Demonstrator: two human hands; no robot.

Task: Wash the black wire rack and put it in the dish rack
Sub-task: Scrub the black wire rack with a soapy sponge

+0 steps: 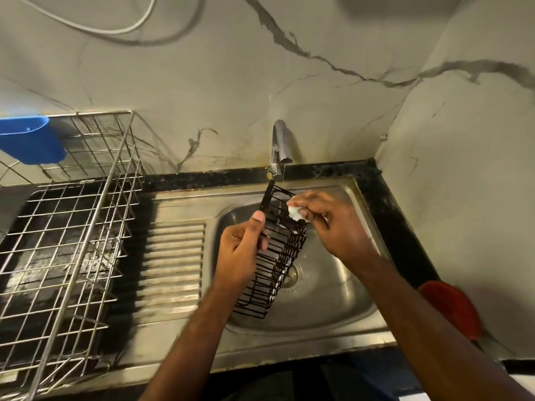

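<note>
Black wire rack [278,250]: tilted over steel sink basin [333,299], under tap stream | left hand [240,250] clasps its side frame | right hand [333,224] pinches whitish scrubber [295,213], probably sponge | light, stiff, wet-slippery; grip frame.

dish rack [66,227] left of sink [341,302]

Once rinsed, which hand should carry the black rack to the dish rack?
Left, probably. The left hand already grips the black wire rack and is nearer the dish rack; the right hand pinches a whitish scrubber.
</note>
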